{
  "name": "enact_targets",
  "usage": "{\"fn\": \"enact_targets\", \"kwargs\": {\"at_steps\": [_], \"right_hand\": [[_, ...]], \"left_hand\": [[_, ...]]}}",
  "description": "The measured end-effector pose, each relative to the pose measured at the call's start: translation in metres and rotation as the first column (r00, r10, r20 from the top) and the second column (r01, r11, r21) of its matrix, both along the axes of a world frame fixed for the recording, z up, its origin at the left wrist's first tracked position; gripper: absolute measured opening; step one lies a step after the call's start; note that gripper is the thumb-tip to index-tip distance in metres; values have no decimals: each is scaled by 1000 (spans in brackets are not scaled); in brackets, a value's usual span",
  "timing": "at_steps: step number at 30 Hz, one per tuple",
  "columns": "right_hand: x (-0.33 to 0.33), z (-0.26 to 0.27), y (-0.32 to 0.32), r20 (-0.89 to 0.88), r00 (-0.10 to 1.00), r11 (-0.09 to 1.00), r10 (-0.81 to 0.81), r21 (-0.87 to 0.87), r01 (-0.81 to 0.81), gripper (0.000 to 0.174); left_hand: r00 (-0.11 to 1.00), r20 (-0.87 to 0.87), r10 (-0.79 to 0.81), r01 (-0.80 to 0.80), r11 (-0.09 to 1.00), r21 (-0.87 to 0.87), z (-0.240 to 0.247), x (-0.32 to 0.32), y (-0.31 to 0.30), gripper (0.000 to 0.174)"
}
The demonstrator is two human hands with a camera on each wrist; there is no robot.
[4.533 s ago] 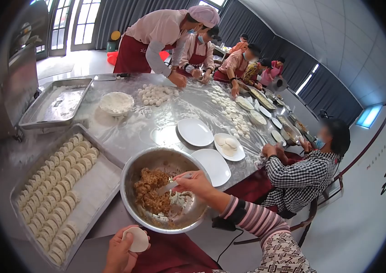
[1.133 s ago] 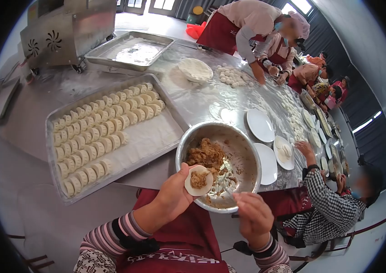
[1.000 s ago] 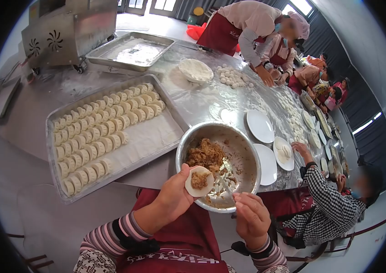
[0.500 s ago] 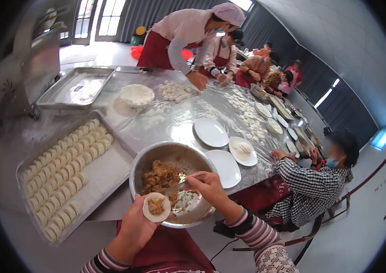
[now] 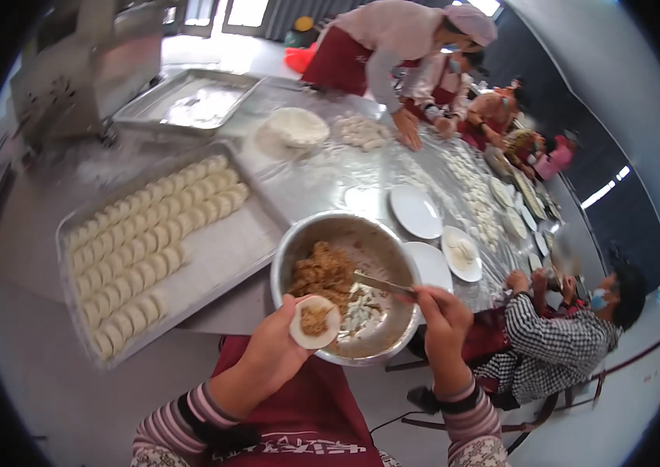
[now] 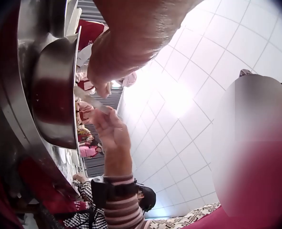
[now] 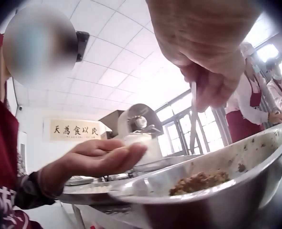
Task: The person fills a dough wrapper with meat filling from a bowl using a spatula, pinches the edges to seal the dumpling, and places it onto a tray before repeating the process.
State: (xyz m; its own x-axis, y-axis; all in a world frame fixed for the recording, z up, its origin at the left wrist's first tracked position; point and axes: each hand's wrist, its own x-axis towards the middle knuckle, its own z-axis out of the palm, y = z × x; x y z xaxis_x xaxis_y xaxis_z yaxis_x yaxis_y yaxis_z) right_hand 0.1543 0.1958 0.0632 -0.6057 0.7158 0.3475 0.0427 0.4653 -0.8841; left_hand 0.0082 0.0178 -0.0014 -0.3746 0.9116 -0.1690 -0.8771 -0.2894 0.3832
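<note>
The left hand (image 5: 272, 350) is cupped, palm up, its thumb and fingers partly curled at the edge of a round wrapper (image 5: 332, 321). The wrapper lies open and flat, a dollop (image 5: 314, 320) of brown filling in its middle, and overlaps the near left rim of the steel bowl (image 5: 383, 243) in the head view. The right hand (image 5: 443, 323) is closed to a pinch on the end of a flat spatula (image 5: 384, 286), which slants over the bowl. Its tip points at the brown filling (image 5: 322, 272) heaped on the left inside — whether it touches, I cannot tell. Something white (image 5: 359, 311) lies beside that heap.

Left of the bowl, on the bench (image 5: 330, 171), a tray (image 5: 217, 249) holds rows of folded dumplings (image 5: 143, 226). White plates (image 5: 416, 212) stand right of the bowl — one carries wrappers (image 5: 462, 251). A person in a checked shirt (image 5: 548, 342) sits at the right.
</note>
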Motion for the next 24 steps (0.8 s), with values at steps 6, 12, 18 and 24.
{"fn": "enact_targets", "kwargs": {"at_steps": [6,12,18,24], "right_hand": [[25,-7,-53,-35,941,787,337,559,-262,19],[29,-23,-62,101,940,671,327,676,-306,25],[35,-19,-69,298,882,532,365,710,-460,24],[27,-10,-64,338,864,489,373,720,-492,19]], "left_hand": [[998,58,13,-13,1000,10,3,2,1,47],[998,69,-1,-1,1000,24,2,4,1,49],[1000,20,-5,5,1000,-10,-1,6,2,56],[997,46,-61,60,998,13,-4,7,1,57]]}}
